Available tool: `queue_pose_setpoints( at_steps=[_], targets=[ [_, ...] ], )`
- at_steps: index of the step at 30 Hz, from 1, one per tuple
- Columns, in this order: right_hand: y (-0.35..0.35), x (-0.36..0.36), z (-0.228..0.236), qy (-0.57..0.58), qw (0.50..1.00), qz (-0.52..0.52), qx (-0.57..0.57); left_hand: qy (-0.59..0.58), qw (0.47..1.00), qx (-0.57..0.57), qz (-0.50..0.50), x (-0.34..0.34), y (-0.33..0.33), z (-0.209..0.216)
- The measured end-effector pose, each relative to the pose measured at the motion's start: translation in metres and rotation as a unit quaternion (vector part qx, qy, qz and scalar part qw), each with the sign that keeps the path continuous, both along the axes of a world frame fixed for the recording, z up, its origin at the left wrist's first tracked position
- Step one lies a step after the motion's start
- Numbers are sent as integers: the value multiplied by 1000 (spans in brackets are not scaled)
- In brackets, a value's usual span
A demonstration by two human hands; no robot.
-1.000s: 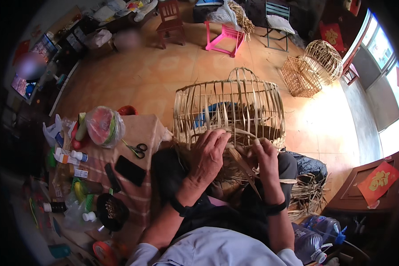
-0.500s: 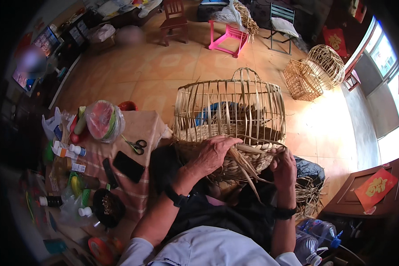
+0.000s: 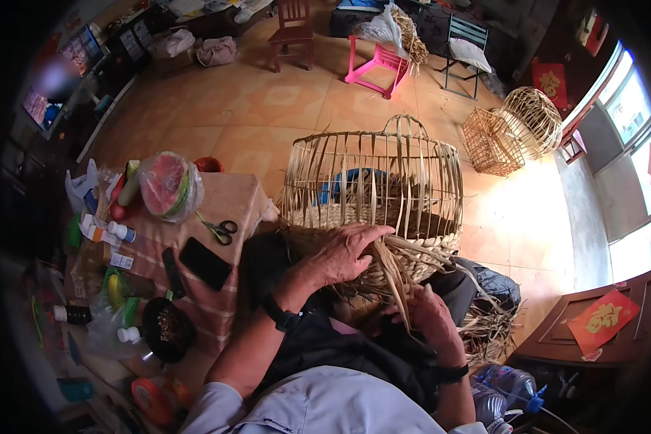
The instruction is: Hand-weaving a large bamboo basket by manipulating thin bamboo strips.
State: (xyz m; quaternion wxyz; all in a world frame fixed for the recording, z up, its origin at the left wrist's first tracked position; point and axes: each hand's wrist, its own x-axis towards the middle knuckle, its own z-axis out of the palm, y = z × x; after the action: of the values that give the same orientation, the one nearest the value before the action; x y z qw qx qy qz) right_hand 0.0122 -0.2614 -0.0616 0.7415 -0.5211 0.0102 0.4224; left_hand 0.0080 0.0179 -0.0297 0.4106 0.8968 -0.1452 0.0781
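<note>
Judging progress as partial: the straw-coloured, round-sided plant-fibre basket (image 3: pixel 347 215) has dense plaiting around its lower wall, while its upper wall is open lattice, with no plaiting seen there. Long, flat tan fibre strips (image 3: pixel 392 269) hang from the near side, their ends not yet worked in. Basket lies directly before the person, near wall at the fingers. Left hand (image 3: pixel 340 254): fingers bent over the near plaited edge, beside the strips' upper ends; cannot tell whether they pinch. Right hand (image 3: pixel 434 316): lower, just below the near wall, fingers curled beside the hanging strips; grip cannot be told.
</note>
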Motion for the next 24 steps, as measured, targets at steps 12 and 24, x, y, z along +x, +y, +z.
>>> queue_pose_setpoints(
  at_steps=[12,24],
  targets=[
    [51,8,123,-52,998,42,17,-57,996,-2,63,4,-12,-1],
    [6,75,76,-24,919,-181,350,-42,985,12,168,5,-20,-12]
  ],
)
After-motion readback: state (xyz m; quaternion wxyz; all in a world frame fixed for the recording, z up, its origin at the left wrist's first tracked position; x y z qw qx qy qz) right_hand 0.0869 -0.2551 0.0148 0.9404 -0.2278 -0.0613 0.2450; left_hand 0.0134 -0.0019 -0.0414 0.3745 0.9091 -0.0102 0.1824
